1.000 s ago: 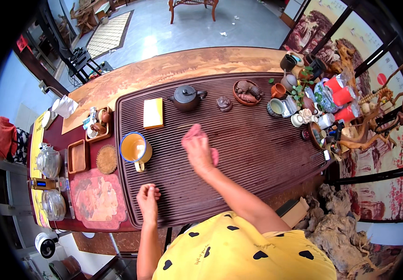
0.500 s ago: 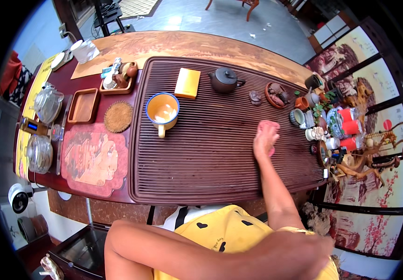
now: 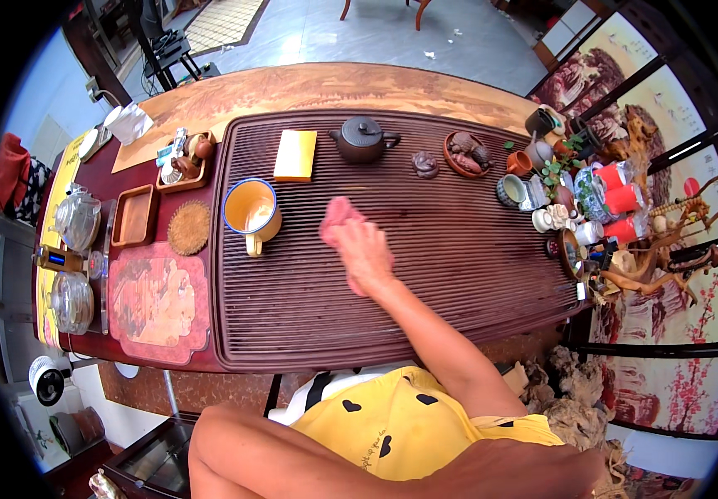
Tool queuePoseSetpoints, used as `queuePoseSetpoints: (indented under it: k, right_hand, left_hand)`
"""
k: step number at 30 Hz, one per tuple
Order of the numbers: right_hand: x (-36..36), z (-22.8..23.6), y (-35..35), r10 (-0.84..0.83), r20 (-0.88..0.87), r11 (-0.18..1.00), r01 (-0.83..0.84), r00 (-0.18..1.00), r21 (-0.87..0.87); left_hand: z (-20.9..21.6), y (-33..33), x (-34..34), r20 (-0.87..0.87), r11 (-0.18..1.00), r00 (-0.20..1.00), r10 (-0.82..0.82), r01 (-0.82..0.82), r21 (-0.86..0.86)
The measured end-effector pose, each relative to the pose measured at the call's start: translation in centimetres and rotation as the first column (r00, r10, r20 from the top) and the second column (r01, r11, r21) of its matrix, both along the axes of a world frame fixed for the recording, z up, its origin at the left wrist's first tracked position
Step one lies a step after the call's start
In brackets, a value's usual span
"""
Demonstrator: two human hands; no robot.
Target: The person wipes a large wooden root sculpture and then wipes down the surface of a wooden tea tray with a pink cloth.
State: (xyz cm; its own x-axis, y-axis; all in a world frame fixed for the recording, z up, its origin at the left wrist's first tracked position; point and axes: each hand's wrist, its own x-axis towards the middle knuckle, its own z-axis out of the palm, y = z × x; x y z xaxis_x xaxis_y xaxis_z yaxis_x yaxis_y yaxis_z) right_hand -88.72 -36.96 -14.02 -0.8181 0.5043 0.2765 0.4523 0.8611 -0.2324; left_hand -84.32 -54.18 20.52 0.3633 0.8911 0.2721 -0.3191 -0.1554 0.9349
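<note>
My right hand [image 3: 365, 254] presses a pink cloth [image 3: 340, 218] onto the ribbed dark brown tea tray [image 3: 458, 308], with cloth showing ahead of the fingers and under the palm. Left of it stands a yellow enamel mug [image 3: 252, 212] with a blue rim. Beyond lie a yellow box [image 3: 296, 155] and a dark teapot [image 3: 360, 140]. A small dark figurine [image 3: 424, 165] and a round dish [image 3: 463, 155] holding dark pieces sit farther right. My left forearm [image 3: 359, 478] crosses low in front of my body toward the right; its hand's fingers cannot be made out.
Cups, small plants, red-topped jars [image 3: 625, 200] and branching wood crowd the tray's right end. On the left are a wooden tray [image 3: 134, 216], a round woven mat [image 3: 188, 228], a patterned red mat [image 3: 163, 303] and glass kettles [image 3: 76, 220]. A folding screen [image 3: 666, 316] stands at right.
My right hand has swept the pink cloth leftward across the tray, from its right part to near the mug. The whole view has shifted slightly.
</note>
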Motion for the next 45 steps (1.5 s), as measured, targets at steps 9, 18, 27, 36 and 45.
queuePoseSetpoints:
  k: [9,18,27,36,45]
  right_hand:
    - [15.9,-0.6,12.7,-0.552,-0.077,0.831,0.556,0.83,0.037]
    - [3.1,-2.3,1.1,0.163,-0.058,0.981,-0.167,0.985,-0.095]
    - [13.9,-0.3,9.3,-0.2,-0.25,0.979,0.203,0.947,-0.013]
    - [4.9,0.2,10.3,0.22,-0.199,0.967,-0.24,0.955,-0.082]
    - [11.6,2.1,11.8,0.332,0.008,0.935,-0.328,0.943,-0.137]
  left_hand:
    - [-9.9,-3.9,-6.0,-0.547,0.551,0.469,0.694,-0.834,-0.015]
    - [-32.4,-6.6,-6.8,-0.771,0.113,-0.419,0.48,-0.842,0.528]
    - [-33.8,-5.2,-5.6,-0.796,0.045,-0.513,0.322,-0.831,0.554]
    - [-34.1,-5.2,-5.9,-0.806,0.082,-0.522,0.278,-0.823,0.562]
    - [-33.7,-4.4,-5.8,-0.803,0.054,-0.525,0.283,-0.827,0.56]
